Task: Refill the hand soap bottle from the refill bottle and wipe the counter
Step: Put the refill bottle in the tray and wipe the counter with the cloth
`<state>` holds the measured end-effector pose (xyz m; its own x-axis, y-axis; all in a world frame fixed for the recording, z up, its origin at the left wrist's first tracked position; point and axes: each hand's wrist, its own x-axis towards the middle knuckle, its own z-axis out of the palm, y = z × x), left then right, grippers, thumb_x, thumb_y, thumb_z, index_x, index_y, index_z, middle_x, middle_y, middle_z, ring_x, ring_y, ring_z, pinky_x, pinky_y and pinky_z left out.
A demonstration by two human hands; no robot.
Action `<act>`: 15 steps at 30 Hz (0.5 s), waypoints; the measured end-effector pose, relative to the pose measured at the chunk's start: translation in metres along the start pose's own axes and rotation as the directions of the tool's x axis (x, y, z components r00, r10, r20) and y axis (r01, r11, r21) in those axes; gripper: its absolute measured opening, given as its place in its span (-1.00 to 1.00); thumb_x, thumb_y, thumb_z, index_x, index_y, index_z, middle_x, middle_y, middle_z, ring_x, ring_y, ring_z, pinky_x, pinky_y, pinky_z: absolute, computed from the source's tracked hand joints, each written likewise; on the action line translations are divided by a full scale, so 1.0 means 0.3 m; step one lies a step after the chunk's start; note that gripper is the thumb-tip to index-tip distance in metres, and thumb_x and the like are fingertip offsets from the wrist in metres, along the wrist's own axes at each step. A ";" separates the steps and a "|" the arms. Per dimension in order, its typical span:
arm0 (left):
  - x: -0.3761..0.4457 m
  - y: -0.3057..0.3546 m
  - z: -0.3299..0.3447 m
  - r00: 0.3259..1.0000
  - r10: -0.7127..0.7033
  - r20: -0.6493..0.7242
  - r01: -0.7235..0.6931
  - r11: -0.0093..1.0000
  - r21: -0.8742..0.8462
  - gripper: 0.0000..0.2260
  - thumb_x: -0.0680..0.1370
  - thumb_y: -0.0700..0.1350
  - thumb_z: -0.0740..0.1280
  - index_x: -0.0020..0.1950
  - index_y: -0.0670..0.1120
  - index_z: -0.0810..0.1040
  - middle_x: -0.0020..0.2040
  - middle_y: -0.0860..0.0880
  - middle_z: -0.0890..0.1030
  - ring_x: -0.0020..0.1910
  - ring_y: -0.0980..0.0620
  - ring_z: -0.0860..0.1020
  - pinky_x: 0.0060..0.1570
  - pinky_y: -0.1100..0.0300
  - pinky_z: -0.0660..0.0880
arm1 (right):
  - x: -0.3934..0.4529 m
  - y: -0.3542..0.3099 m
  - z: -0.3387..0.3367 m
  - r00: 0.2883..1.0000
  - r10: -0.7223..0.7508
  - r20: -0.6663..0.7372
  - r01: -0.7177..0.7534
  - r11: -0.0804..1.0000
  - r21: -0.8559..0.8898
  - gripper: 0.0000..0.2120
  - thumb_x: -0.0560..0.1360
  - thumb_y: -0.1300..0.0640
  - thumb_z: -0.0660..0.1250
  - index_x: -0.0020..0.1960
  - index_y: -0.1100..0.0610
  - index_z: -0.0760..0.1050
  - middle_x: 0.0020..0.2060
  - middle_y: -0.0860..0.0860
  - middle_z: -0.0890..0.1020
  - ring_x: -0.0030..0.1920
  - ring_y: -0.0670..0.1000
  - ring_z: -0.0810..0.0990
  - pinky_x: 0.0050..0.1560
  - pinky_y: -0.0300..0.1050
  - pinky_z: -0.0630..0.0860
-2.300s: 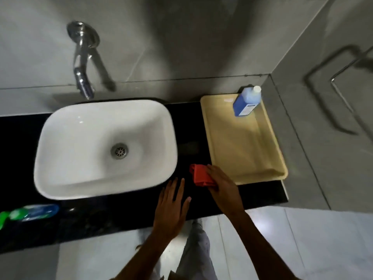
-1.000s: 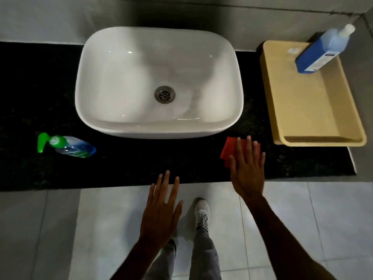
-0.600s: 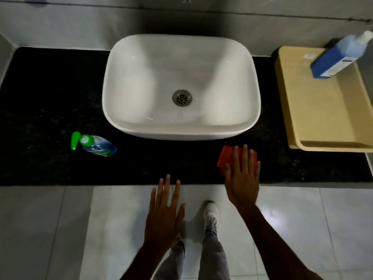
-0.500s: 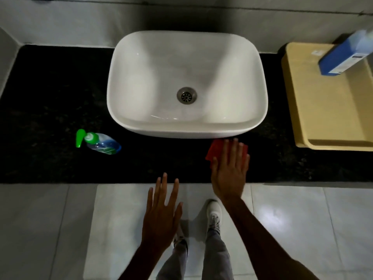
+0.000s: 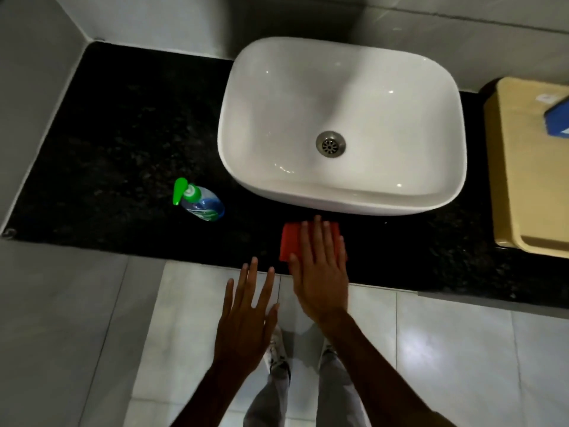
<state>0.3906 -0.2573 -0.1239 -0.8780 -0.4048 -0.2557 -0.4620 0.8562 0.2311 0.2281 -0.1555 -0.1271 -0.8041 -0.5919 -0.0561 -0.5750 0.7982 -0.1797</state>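
Observation:
My right hand (image 5: 318, 272) lies flat, fingers stretched out, on a folded red cloth (image 5: 289, 241) and presses it onto the black counter (image 5: 123, 149) just in front of the sink. My left hand (image 5: 246, 315) hovers open over the floor by the counter's front edge and holds nothing. The hand soap bottle (image 5: 200, 203), clear blue with a green pump, stands on the counter left of the sink, apart from both hands. Only a corner of the blue refill bottle (image 5: 558, 118) shows at the right edge, on the beige tray (image 5: 523, 186).
A white basin (image 5: 338, 201) with a metal drain sits on the counter between the soap bottle and the tray. Grey tiled walls close the back and left. Below the counter edge are pale floor tiles, my legs and shoes.
My right hand has slid the red cloth leftward along the counter's front, from beside the tray to under the basin's front rim. The left hand stays open near the edge.

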 end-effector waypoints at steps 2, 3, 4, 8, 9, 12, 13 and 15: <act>-0.012 -0.020 0.003 1.000 -0.007 -0.001 0.007 1.000 0.003 -0.41 0.67 0.21 0.00 0.65 0.04 -0.06 0.67 -0.11 -0.12 0.66 -0.10 -0.09 0.57 -0.15 0.01 | -0.058 0.061 -0.007 0.987 -0.150 0.056 0.151 0.989 -0.011 -0.34 0.68 -0.23 -0.05 0.66 0.03 -0.13 0.66 0.04 -0.09 0.66 0.09 -0.12 0.61 0.22 0.07; -0.017 -0.034 0.002 1.000 -0.012 -0.002 0.012 1.000 0.005 -0.41 0.67 0.21 0.00 0.65 0.04 -0.06 0.67 -0.11 -0.11 0.66 -0.10 -0.08 0.57 -0.15 -0.01 | -0.079 0.098 -0.015 0.986 -0.152 0.068 0.154 0.988 -0.015 -0.33 0.68 -0.24 -0.05 0.66 0.02 -0.13 0.66 0.03 -0.09 0.66 0.08 -0.11 0.60 0.23 0.11; -0.021 -0.046 0.000 1.000 -0.017 -0.004 0.017 1.000 0.008 -0.41 0.66 0.22 -0.02 0.65 0.04 -0.05 0.67 -0.11 -0.10 0.66 -0.11 -0.08 0.57 -0.14 -0.02 | -0.087 0.123 -0.020 0.993 -0.101 0.056 0.102 0.995 -0.019 -0.33 0.67 -0.24 -0.05 0.66 0.03 -0.12 0.66 0.03 -0.08 0.66 0.08 -0.11 0.59 0.23 0.13; -0.026 -0.089 0.003 0.999 -0.039 -0.017 0.039 0.999 0.026 -0.40 0.66 0.23 -0.03 0.64 0.03 -0.03 0.67 -0.10 -0.07 0.66 -0.10 -0.07 0.59 -0.11 -0.06 | 0.018 -0.019 -0.009 0.968 0.248 -0.038 -0.248 0.969 0.019 -0.35 0.68 -0.18 -0.03 0.66 0.08 -0.09 0.66 0.11 -0.04 0.66 0.13 -0.10 0.59 0.24 0.07; -0.026 -0.098 0.006 0.999 -0.037 -0.025 0.037 0.999 0.027 -0.40 0.66 0.22 -0.02 0.65 0.02 -0.03 0.67 -0.10 -0.07 0.66 -0.09 -0.07 0.59 -0.11 -0.05 | 0.053 -0.092 0.001 0.972 0.234 -0.035 -0.232 0.972 0.038 -0.35 0.68 -0.18 -0.04 0.66 0.09 -0.09 0.66 0.13 -0.03 0.66 0.14 -0.11 0.59 0.24 0.05; -0.020 -0.118 0.012 0.997 -0.046 -0.056 0.047 0.999 0.020 -0.39 0.67 0.18 0.05 0.65 -0.02 -0.04 0.67 -0.11 -0.07 0.66 -0.10 -0.07 0.60 -0.10 -0.04 | 0.097 -0.201 0.026 0.995 -0.095 0.017 0.094 0.994 0.051 -0.36 0.69 -0.18 -0.05 0.66 0.05 -0.12 0.66 0.10 -0.05 0.66 0.12 -0.13 0.61 0.21 0.02; -0.016 -0.126 0.008 0.996 -0.061 -0.062 0.062 0.998 0.014 -0.38 0.66 0.17 0.06 0.65 -0.03 -0.04 0.67 -0.11 -0.08 0.66 -0.10 -0.07 0.60 -0.10 -0.03 | 0.094 -0.184 0.029 0.979 -0.199 0.037 0.197 0.979 0.047 -0.36 0.69 -0.18 -0.05 0.66 0.04 -0.13 0.66 0.07 -0.06 0.66 0.10 -0.13 0.61 0.20 0.04; -0.009 -0.143 -0.001 0.992 -0.105 -0.071 0.105 0.994 -0.003 -0.37 0.66 0.16 0.08 0.65 -0.04 -0.05 0.67 -0.11 -0.09 0.66 -0.10 -0.08 0.60 -0.10 -0.03 | 0.064 -0.105 0.022 0.935 -0.347 0.071 0.346 0.938 0.032 -0.35 0.68 -0.21 -0.04 0.66 0.02 -0.14 0.66 0.04 -0.08 0.66 0.08 -0.12 0.60 0.21 0.10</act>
<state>0.4128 -0.2931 -0.1329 -0.8315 -0.5139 -0.2111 -0.5518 0.8082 0.2058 0.2316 -0.1927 -0.1289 -0.5414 -0.8386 -0.0598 -0.8126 0.5402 -0.2189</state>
